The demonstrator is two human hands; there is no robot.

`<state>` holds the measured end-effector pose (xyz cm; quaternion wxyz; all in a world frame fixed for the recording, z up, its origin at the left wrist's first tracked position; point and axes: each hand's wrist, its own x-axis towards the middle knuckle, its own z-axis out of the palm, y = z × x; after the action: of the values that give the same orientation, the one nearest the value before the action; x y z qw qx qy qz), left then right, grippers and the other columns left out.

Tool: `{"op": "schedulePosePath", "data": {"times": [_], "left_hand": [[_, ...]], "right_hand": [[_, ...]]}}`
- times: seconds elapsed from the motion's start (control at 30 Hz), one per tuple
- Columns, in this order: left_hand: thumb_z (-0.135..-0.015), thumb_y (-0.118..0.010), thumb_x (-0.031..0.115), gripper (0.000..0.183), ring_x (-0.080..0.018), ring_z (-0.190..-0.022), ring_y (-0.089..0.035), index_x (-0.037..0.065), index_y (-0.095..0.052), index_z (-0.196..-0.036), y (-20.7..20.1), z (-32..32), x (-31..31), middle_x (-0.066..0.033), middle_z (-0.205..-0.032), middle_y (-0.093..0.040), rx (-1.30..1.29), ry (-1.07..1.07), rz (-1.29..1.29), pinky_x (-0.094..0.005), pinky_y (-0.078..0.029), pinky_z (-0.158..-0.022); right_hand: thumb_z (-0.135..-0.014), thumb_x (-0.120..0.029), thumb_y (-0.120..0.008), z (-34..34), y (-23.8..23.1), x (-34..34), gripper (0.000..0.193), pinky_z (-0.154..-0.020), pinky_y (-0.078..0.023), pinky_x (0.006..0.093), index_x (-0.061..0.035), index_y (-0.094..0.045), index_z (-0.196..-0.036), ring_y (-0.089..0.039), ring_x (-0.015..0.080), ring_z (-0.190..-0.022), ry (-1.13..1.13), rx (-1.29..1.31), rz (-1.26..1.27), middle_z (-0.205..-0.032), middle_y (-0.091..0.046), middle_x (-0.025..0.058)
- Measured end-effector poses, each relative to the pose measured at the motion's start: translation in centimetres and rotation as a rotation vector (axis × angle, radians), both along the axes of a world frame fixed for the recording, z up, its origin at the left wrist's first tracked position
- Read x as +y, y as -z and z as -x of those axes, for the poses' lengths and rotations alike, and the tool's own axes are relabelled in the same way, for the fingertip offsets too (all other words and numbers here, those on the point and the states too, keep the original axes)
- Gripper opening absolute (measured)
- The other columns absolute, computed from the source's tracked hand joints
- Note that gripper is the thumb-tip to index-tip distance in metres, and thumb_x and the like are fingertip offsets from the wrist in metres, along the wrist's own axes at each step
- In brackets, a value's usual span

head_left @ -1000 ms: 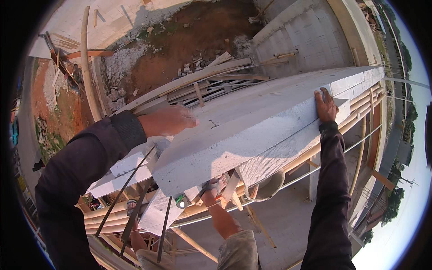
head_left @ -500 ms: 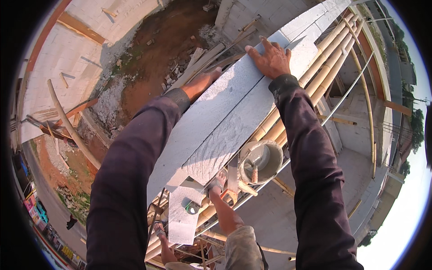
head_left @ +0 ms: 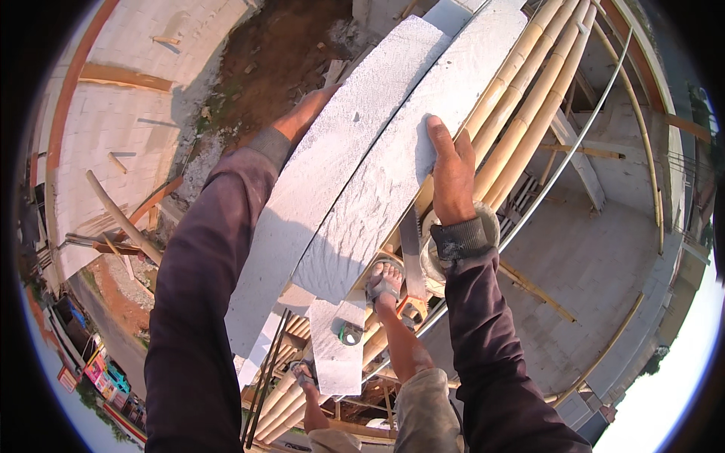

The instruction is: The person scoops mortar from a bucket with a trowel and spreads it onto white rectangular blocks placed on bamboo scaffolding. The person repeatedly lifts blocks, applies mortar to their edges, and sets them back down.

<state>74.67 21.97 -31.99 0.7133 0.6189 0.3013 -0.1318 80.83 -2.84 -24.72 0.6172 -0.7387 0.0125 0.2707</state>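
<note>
Two long pale grey concrete blocks lie side by side on top of the wall, a left block (head_left: pixel 340 124) and a rough-faced right block (head_left: pixel 381 189). A thin dark gap runs between them. My left hand (head_left: pixel 308 112) reaches along the outer side of the left block, its fingers hidden behind it. At the opposite side, my right hand (head_left: pixel 453 177) grips the edge of the right block, thumb up against it. Below my right wrist is a grey bucket (head_left: pixel 432 260), mostly covered by my forearm. A hand saw (head_left: pixel 412 253) stands beside it.
Bamboo poles (head_left: pixel 521 113) run along the right of the wall, with a thin metal pipe (head_left: pixel 578 143) beyond. My sandalled foot (head_left: pixel 387 281) stands on bamboo near a short block piece (head_left: pixel 337 366) bearing a green-rimmed round object (head_left: pixel 350 334). Left of the wall the ground drops far below.
My right hand has come off the block's top and moved nearer, down to its right edge. My left hand has shifted left and its fingertips are now hidden. The view has shifted.
</note>
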Motion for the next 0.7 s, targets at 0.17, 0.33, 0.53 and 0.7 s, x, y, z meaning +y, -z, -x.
{"op": "schedulePosePath", "data": {"times": [0.17,0.33,0.53,0.7], "left_hand": [[-0.104,-0.046,0.040,0.052,-0.0184,-0.117,-0.057,0.004,-0.056,-0.140,-0.7,0.5,-0.5,-0.0101,-0.135,-0.060,-0.118,0.054,-0.078,-0.0341,-0.043,-0.100],[-0.103,-0.043,0.050,0.060,-0.0216,-0.116,-0.059,0.004,-0.056,-0.140,-2.5,8.0,-0.7,-0.0144,-0.135,-0.060,0.016,0.022,-0.058,-0.0352,-0.045,-0.097],[-0.103,-0.041,0.055,0.063,-0.0223,-0.121,-0.058,0.007,-0.055,-0.142,-4.7,20.7,-1.6,-0.0147,-0.137,-0.060,0.164,0.116,-0.068,-0.0359,-0.043,-0.100],[-0.104,-0.041,0.053,0.064,-0.0212,-0.121,-0.058,0.005,-0.050,-0.145,-7.2,27.9,-2.0,-0.0152,-0.139,-0.058,0.334,0.067,0.094,-0.0359,-0.045,-0.100]], "right_hand": [[-0.090,-0.044,-0.065,-0.2,-0.3,0.3,0.067,-0.085,-0.048,0.0361,0.0147,-0.053,-0.120,-0.059,0.0244,-0.093,0.021,-0.064,0.113,-0.107,-0.060,0.0205],[-0.089,-0.052,-0.063,-0.3,0.0,-0.4,0.072,-0.083,-0.047,0.0364,0.0136,-0.056,-0.118,-0.059,0.0243,-0.093,-0.045,-0.133,0.143,-0.107,-0.061,0.0193],[-0.097,-0.048,-0.055,6.3,0.7,-4.9,0.066,-0.093,-0.048,0.0397,0.0046,-0.052,-0.137,-0.055,0.0258,-0.116,0.186,-0.086,0.005,-0.126,-0.059,0.0145],[-0.097,-0.034,-0.054,18.5,1.8,-9.2,0.055,-0.085,-0.051,0.0346,0.0052,-0.054,-0.136,-0.060,0.0237,-0.110,0.250,0.003,0.132,-0.125,-0.061,0.0169]]}}
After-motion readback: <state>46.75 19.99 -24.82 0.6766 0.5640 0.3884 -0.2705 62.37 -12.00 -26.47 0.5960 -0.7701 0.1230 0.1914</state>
